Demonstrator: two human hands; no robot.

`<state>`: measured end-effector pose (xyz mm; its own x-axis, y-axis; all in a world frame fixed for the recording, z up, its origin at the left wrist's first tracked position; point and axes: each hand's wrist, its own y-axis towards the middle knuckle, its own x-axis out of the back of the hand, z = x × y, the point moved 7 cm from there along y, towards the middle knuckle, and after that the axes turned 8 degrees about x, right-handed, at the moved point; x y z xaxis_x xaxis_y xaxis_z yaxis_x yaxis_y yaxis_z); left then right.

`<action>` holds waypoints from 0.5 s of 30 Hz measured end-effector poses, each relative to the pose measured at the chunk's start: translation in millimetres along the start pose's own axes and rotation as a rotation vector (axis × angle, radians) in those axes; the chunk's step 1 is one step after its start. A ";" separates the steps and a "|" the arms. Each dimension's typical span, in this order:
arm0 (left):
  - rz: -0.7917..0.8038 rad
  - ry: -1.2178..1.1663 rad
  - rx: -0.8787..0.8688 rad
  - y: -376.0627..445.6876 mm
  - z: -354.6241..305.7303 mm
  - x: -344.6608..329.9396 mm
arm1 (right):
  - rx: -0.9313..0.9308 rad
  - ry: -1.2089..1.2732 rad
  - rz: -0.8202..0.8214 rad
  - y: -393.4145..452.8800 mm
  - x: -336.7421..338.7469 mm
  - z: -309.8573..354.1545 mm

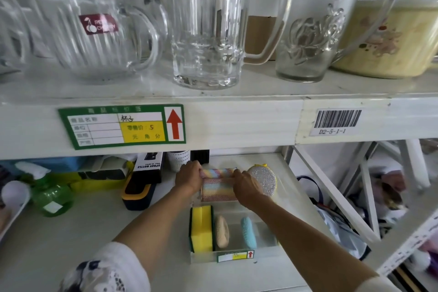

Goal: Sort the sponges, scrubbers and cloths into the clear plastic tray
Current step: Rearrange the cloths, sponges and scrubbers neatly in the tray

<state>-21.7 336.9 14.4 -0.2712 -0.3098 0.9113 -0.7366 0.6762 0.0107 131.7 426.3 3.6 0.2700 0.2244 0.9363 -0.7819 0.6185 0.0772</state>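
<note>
On the lower shelf, a clear plastic tray (pixel 237 259) holds a yellow sponge with green backing (pixel 201 227) on edge at its left, then a beige scrubber (pixel 222 231) and a light blue scrubber (pixel 248 232). Just behind the tray lies a striped pastel cloth (pixel 218 185), folded. My left hand (pixel 188 176) grips its left end and my right hand (pixel 246 188) grips its right end. A round silver scrubber with a yellow edge (pixel 264 179) sits to the right of the cloth, partly behind my right hand.
A black and yellow box (pixel 138 191) and a spray bottle box (pixel 148 165) stand left of the cloth. A green spray bottle (pixel 51 197) lies further left. The upper shelf edge (pixel 237 121) overhangs close above my hands and carries glass jugs and mugs.
</note>
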 end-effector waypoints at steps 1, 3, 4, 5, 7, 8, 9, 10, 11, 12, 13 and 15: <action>-0.004 -0.009 -0.006 0.7 -0.9 2.5 | 0.007 0.000 -0.008 0.6 0.4 0.4; -0.008 -0.018 -0.004 2.4 -0.5 5.0 | 0.022 -0.004 -0.020 1.7 1.2 3.1; -0.004 -0.024 0.001 2.9 0.6 4.6 | 0.021 -0.007 -0.024 2.1 1.3 4.7; 0.003 -0.030 0.006 2.7 1.8 3.4 | 0.016 -0.010 -0.026 2.1 1.8 6.2; 0.006 -0.045 0.010 1.2 3.2 0.4 | 0.012 -0.015 -0.024 1.6 2.0 8.0; 0.002 -0.053 0.011 0.0 3.2 -0.4 | 0.013 -0.021 -0.023 0.9 2.2 8.5; -0.003 -0.058 0.012 -1.2 2.9 -0.7 | 0.018 -0.029 -0.019 0.6 2.3 8.8; -0.004 -0.060 0.011 -1.7 2.9 -1.1 | 0.026 -0.035 -0.021 0.1 3.2 9.4; -0.002 -0.060 0.011 -2.3 2.7 -1.2 | 0.031 -0.035 -0.025 0.6 3.9 9.6; 0.003 -0.056 0.012 -2.3 2.8 -1.4 | 0.035 -0.030 -0.031 1.1 4.7 9.8; 0.009 -0.052 0.011 -1.9 3.0 -1.5 | 0.035 -0.025 -0.035 1.4 5.1 9.8; 0.019 -0.043 0.014 -1.3 3.5 -1.3 | 0.031 -0.019 -0.035 2.4 4.5 9.3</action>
<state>-22.6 334.1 11.7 -0.3108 -0.3257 0.8929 -0.7399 0.6726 -0.0122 125.8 421.8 11.2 0.2864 0.1884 0.9394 -0.7897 0.6017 0.1201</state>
